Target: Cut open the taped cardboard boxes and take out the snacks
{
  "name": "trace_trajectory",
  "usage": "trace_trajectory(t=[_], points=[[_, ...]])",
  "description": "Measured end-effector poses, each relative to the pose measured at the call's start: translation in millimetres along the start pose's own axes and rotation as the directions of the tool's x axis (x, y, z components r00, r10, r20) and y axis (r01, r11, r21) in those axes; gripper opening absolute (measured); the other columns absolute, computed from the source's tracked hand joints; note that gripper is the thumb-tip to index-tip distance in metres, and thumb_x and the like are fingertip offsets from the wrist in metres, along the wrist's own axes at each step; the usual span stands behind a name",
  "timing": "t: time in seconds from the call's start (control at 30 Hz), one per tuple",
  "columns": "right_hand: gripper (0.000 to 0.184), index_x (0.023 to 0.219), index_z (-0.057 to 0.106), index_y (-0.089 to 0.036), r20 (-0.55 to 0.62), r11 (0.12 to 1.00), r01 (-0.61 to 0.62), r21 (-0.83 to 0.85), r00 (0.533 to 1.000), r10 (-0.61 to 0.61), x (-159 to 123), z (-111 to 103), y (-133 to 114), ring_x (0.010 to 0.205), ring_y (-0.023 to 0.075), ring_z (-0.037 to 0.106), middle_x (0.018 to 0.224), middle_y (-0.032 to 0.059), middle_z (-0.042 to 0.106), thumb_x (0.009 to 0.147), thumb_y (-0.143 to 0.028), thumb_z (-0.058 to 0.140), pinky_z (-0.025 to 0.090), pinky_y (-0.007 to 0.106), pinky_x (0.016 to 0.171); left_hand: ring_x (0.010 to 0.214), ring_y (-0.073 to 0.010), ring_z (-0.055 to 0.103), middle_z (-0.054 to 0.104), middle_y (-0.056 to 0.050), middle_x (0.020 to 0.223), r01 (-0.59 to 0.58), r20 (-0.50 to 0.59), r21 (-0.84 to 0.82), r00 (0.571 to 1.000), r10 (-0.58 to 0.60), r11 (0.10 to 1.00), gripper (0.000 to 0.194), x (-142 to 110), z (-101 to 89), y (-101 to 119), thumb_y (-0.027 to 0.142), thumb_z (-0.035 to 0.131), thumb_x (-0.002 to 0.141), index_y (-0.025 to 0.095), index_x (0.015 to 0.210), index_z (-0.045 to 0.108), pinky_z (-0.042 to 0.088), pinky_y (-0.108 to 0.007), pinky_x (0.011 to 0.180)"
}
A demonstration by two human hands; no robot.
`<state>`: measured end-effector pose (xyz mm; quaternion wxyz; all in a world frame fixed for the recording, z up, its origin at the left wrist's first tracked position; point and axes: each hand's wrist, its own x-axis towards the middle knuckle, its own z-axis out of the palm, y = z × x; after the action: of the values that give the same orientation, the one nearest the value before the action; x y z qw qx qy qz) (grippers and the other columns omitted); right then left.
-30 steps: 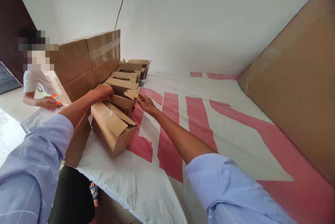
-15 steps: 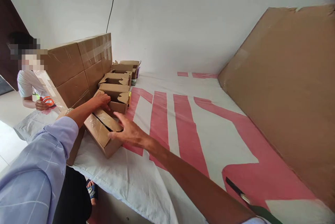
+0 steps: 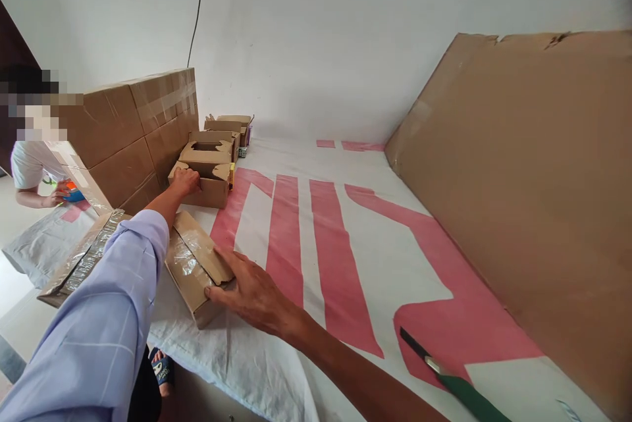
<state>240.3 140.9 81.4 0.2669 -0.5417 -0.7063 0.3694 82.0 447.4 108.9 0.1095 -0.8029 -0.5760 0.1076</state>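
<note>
My left hand (image 3: 186, 183) reaches across to an open cardboard box (image 3: 210, 193), its fingers hooked over the box's left edge and partly hidden inside. Nearer to me, a closed cardboard box (image 3: 190, 264) with shiny clear tape on top lies at an angle on the cloth. My right hand (image 3: 251, 290) grips its right end, thumb on the near corner and fingers on the far side. More open boxes (image 3: 212, 139) stand in a row behind the first one.
Stacked taped cartons (image 3: 118, 126) rise at the left, with another taped carton (image 3: 83, 257) below. A person's hand (image 3: 58, 193) is beyond them. A large cardboard sheet (image 3: 523, 178) leans at the right. A green-handled knife (image 3: 454, 382) lies on the red-and-white cloth (image 3: 276, 376).
The closed box now lies apart from the open box, and my right hand has closed on its end. My left hand has shifted onto the open box's edge. The view has turned slightly.
</note>
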Motion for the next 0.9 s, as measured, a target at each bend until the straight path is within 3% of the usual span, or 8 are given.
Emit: trace_trajectory(t=[0.17, 0.3, 0.4, 0.47, 0.53, 0.6, 0.73, 0.9], points=[[0.072, 0.153, 0.064, -0.032, -0.037, 0.990, -0.037, 0.139, 0.998, 0.042, -40.0, -10.8, 23.7, 0.137, 0.0364, 0.064, 0.154, 0.0090, 0.067, 0.083, -0.039, 0.077, 0.053, 0.052, 0.111, 0.126, -0.0390, 0.065, 0.079, -0.024, 0.118, 0.056, 0.003, -0.043, 0.998, -0.056, 0.997, 0.045, 8.4, 4.3, -6.2, 0.038, 0.082, 0.083, 0.009, 0.117, 0.081, 0.040, -0.047, 0.110], [0.081, 0.161, 0.057, -0.032, -0.111, 0.967, -0.102, 0.235, 0.985, 0.131, -76.5, -10.7, 46.9, 0.141, 0.0371, 0.064, 0.158, 0.0087, 0.065, 0.084, -0.047, 0.078, 0.053, 0.057, 0.116, 0.135, -0.0336, 0.059, 0.075, -0.015, 0.135, 0.003, 0.016, -0.096, 1.000, -0.001, 0.995, 0.062, -8.1, 0.6, -16.9, 0.038, 0.090, 0.076, 0.018, 0.132, 0.074, 0.039, -0.040, 0.115], [0.080, 0.160, 0.058, -0.034, -0.173, 0.959, -0.083, 0.270, 0.976, 0.133, -103.3, -7.4, 55.1, 0.143, 0.0361, 0.063, 0.157, 0.0072, 0.067, 0.086, -0.054, 0.078, 0.054, 0.056, 0.117, 0.135, -0.0309, 0.059, 0.068, -0.013, 0.148, -0.066, -0.082, -0.221, 0.995, 0.049, 0.973, 0.072, -31.3, -13.7, -21.4, 0.033, 0.087, 0.078, 0.020, 0.146, 0.067, 0.045, -0.035, 0.111], [0.080, 0.160, 0.058, -0.032, -0.196, 0.958, -0.066, 0.279, 0.973, 0.124, -118.8, -5.7, 57.2, 0.146, 0.0357, 0.061, 0.159, 0.0085, 0.065, 0.087, -0.057, 0.078, 0.053, 0.054, 0.118, 0.126, -0.0295, 0.064, 0.073, -0.012, 0.138, -0.110, -0.187, -0.360, 0.981, 0.044, 0.926, 0.062, -53.4, -23.4, -19.3, 0.025, 0.081, 0.079, 0.018, 0.140, 0.071, 0.050, -0.033, 0.102], [0.081, 0.162, 0.057, -0.028, -0.203, 0.957, -0.063, 0.284, 0.971, 0.124, -131.5, -5.8, 59.8, 0.147, 0.0350, 0.060, 0.160, 0.0109, 0.064, 0.090, -0.057, 0.076, 0.053, 0.051, 0.120, 0.109, -0.0274, 0.069, 0.079, -0.010, 0.116, -0.181, -0.237, -0.505, 0.969, 0.066, 0.844, 0.042, -83.2, -27.5, -11.8, 0.024, 0.075, 0.081, 0.016, 0.122, 0.078, 0.053, -0.032, 0.091], [0.083, 0.164, 0.055, -0.025, -0.196, 0.955, -0.063, 0.290, 0.973, 0.124, -140.7, -8.0, 64.8, 0.148, 0.0346, 0.059, 0.162, 0.0127, 0.062, 0.090, -0.057, 0.075, 0.051, 0.050, 0.121, 0.092, -0.0240, 0.070, 0.078, -0.007, 0.098, -0.274, -0.211, -0.652, 0.961, 0.178, 0.707, 0.027, -120.4, -23.2, 0.1, 0.032, 0.071, 0.086, 0.015, 0.104, 0.081, 0.053, -0.031, 0.079], [0.087, 0.161, 0.058, -0.023, -0.170, 0.956, -0.048, 0.290, 0.980, 0.101, -148.7, -17.2, 79.5, 0.149, 0.0368, 0.059, 0.161, 0.0130, 0.064, 0.085, -0.061, 0.078, 0.050, 0.051, 0.122, 0.088, -0.0213, 0.070, 0.078, -0.006, 0.098, -0.316, -0.151, -0.877, 0.896, 0.417, 0.362, 0.039, -200.1, 3.6, 25.8, 0.051, 0.063, 0.094, 0.017, 0.103, 0.080, 0.054, -0.029, 0.074], [0.075, 0.151, 0.067, -0.026, -0.244, 0.982, -0.005, 0.191, 0.968, 0.053, -150.4, -33.2, 102.5, 0.126, 0.0338, 0.072, 0.145, 0.0112, 0.074, 0.088, -0.066, 0.075, 0.058, 0.050, 0.111, 0.086, -0.0199, 0.066, 0.076, -0.004, 0.095, -0.249, -0.198, -0.944, 0.953, 0.228, 0.219, 0.038, -271.2, 41.7, 41.5, 0.051, 0.067, 0.090, 0.016, 0.103, 0.078, 0.053, -0.029, 0.077]])
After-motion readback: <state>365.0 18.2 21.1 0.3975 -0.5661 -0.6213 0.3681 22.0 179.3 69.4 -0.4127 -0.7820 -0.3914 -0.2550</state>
